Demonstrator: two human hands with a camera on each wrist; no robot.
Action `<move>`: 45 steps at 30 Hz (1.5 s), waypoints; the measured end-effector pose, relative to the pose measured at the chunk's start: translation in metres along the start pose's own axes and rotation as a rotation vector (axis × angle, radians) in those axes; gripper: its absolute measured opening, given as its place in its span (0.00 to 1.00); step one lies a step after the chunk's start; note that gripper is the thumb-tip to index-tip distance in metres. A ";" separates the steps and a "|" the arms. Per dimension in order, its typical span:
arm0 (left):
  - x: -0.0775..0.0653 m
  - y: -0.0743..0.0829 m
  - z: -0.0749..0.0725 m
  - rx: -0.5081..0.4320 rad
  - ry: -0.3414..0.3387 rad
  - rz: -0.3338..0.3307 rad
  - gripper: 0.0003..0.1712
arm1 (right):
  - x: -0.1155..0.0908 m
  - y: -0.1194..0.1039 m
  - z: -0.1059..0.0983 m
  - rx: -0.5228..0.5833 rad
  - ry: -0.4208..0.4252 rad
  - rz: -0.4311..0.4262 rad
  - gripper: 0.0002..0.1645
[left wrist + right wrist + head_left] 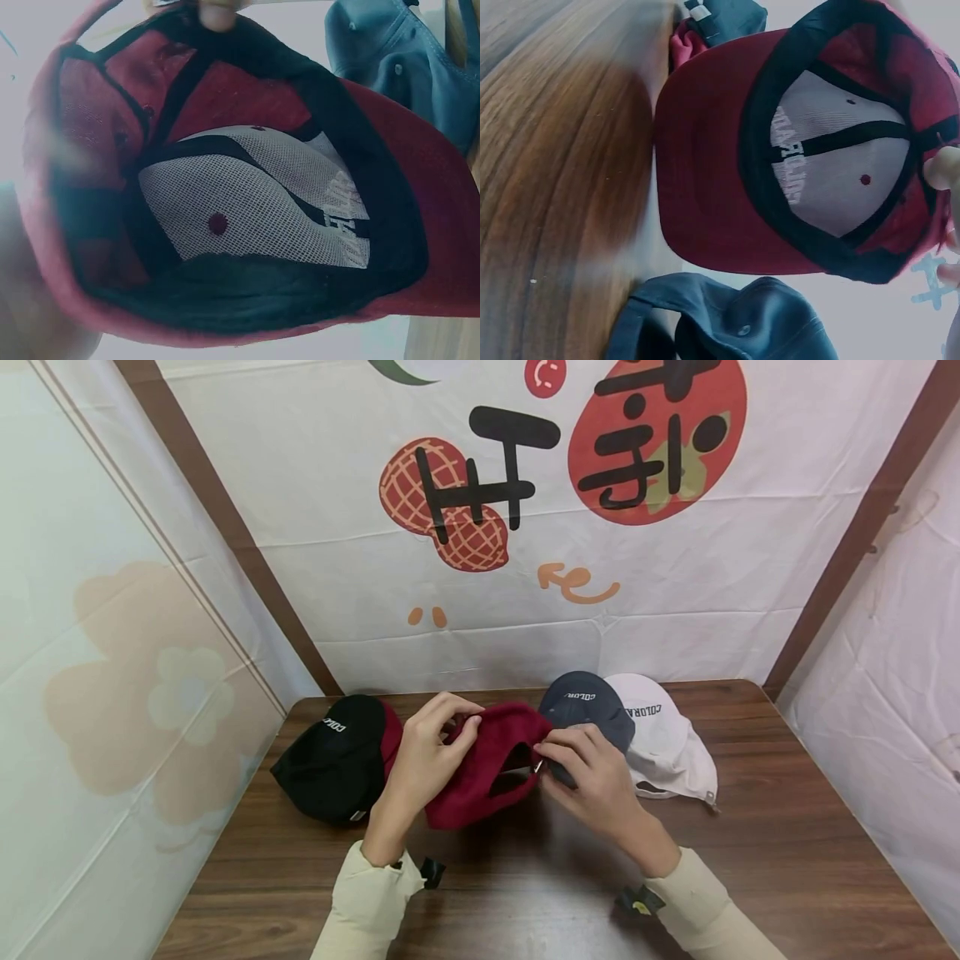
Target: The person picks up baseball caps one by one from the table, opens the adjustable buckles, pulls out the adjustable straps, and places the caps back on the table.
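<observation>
A dark red baseball cap (491,756) is held up between both hands, its back opening turned towards me. My left hand (427,752) grips its left side, thumb and fingers at the edge. On the other side my right hand (592,777) pinches the cap's back edge by a small metal buckle (537,767) at the strap opening. In the left wrist view the cap's inside shows, with a pale mesh lining (232,195) and a dark sweatband (390,202). The right wrist view shows the brim (705,157) hanging close over the table.
To the left sits a black cap (337,768) with red fabric (392,735) beside it. Behind my right hand are a navy cap (585,697) and a white cap (667,739), overlapping. The wooden table (517,910) ends at a printed cloth backdrop (337,585).
</observation>
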State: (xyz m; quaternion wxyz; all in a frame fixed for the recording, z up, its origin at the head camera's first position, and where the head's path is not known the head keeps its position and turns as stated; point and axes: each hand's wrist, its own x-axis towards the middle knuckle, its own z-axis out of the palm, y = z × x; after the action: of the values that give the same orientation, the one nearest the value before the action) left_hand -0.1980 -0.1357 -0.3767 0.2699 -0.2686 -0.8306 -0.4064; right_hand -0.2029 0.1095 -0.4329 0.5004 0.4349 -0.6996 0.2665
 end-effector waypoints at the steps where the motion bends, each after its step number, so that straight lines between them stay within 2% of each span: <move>1: 0.000 0.000 0.000 0.002 -0.001 0.002 0.06 | 0.002 0.000 -0.001 -0.004 0.018 -0.013 0.16; 6: 0.000 0.001 0.000 0.000 -0.011 0.015 0.07 | 0.012 -0.003 -0.006 -0.021 0.099 -0.056 0.14; 16: 0.004 0.005 0.001 -0.027 -0.047 0.010 0.08 | 0.031 -0.012 -0.017 -0.007 0.209 -0.083 0.11; 26: 0.009 0.008 0.008 -0.048 -0.156 -0.021 0.08 | 0.043 -0.019 -0.024 0.069 0.294 -0.072 0.12; 30: 0.012 0.007 0.013 -0.057 -0.227 -0.046 0.08 | 0.046 -0.020 -0.027 0.108 0.308 -0.052 0.12; 35: 0.017 0.002 0.019 -0.102 -0.291 -0.118 0.09 | 0.044 -0.018 -0.026 0.159 0.305 0.007 0.13; 41: 0.019 -0.003 0.022 -0.165 -0.275 -0.175 0.09 | 0.036 -0.011 -0.023 0.177 0.306 0.102 0.12; 45: 0.019 -0.004 0.022 -0.190 -0.248 -0.155 0.09 | 0.036 -0.008 -0.024 0.174 0.323 0.150 0.08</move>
State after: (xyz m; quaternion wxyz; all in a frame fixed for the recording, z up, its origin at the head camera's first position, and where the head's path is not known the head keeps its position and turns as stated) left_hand -0.2193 -0.1156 -0.3776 0.1067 -0.2762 -0.8336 -0.4663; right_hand -0.1894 0.1124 -0.3911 0.5454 0.3746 -0.6151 0.4287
